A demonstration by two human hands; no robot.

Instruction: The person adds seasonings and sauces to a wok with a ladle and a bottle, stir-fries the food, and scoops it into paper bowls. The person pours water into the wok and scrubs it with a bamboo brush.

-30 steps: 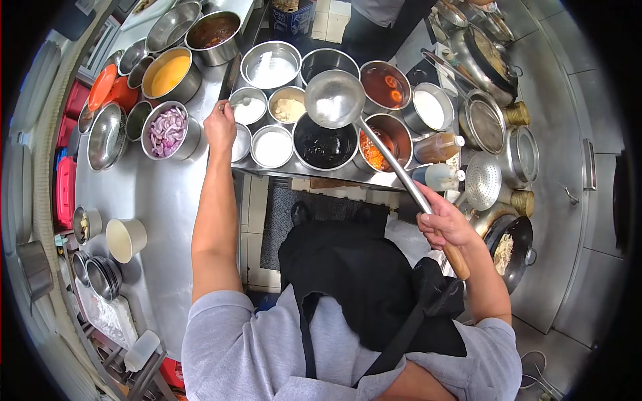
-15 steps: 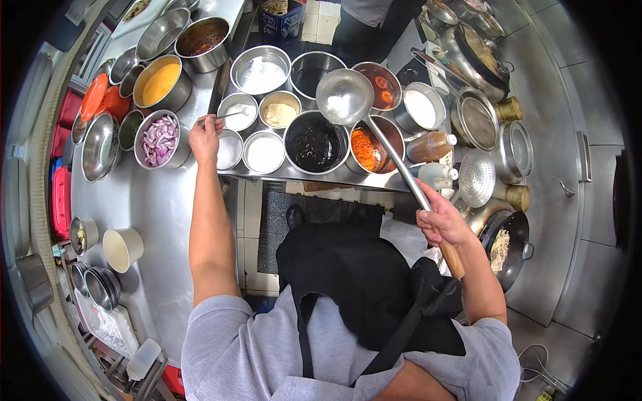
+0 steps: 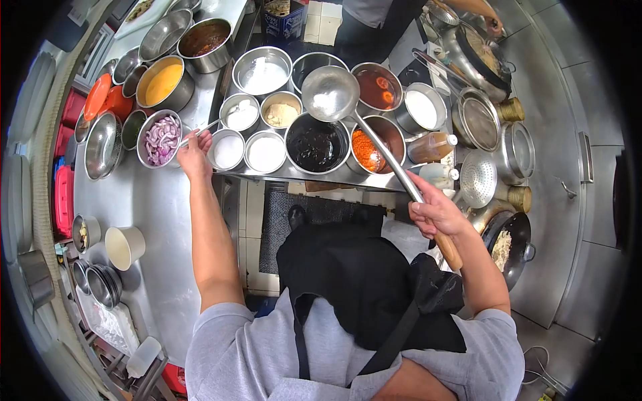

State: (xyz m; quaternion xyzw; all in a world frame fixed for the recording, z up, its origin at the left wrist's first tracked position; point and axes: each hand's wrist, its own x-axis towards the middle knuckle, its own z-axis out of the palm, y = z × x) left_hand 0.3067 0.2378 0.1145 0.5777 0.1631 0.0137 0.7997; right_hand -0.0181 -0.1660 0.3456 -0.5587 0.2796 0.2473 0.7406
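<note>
My left hand (image 3: 195, 155) is closed around the handle of a small metal spoon (image 3: 211, 125), beside the steel pot of sliced red onions (image 3: 160, 139). The spoon's far end reaches over a round tin of white powder (image 3: 240, 112). My right hand (image 3: 438, 208) grips a long steel ladle (image 3: 388, 152) near its wooden handle end. The ladle's bowl hangs above the pot of dark liquid (image 3: 317, 144) and hides part of another pot behind it. Nearby stand a tin of pale yellow powder (image 3: 281, 110) and a pot with chopped orange food (image 3: 366, 151).
A pot of yellow liquid (image 3: 160, 85) stands at the left. A perforated skimmer (image 3: 478, 178), sauce bottles (image 3: 432, 148) and a wok with pale food (image 3: 503, 250) are on my right. Another person's hand (image 3: 493, 25) shows at the upper right.
My left hand has moved down and slightly left, and the spoon is now tilted more steeply. The ladle's bowl has shifted a little left. Another person's arm has appeared at the upper right.
</note>
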